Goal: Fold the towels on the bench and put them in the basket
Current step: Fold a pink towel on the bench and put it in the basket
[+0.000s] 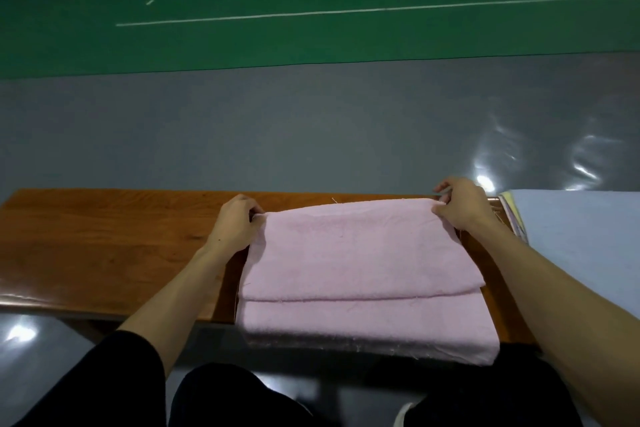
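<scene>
Head view shows our soft pink rectangular towel lying on the brown wooden bench, long axis running left to right; our left hand and right hand each pinch a far corner, equally near.

Indoor sports hall — a playing court. Well beyond the fingers of the right hand lies green matte court flooring marked with thin white boundary lines. Nearer them is a glossy grey floor strip showing bright light reflections — and directly beneath them, a long varnished brown wooden bench.
</scene>
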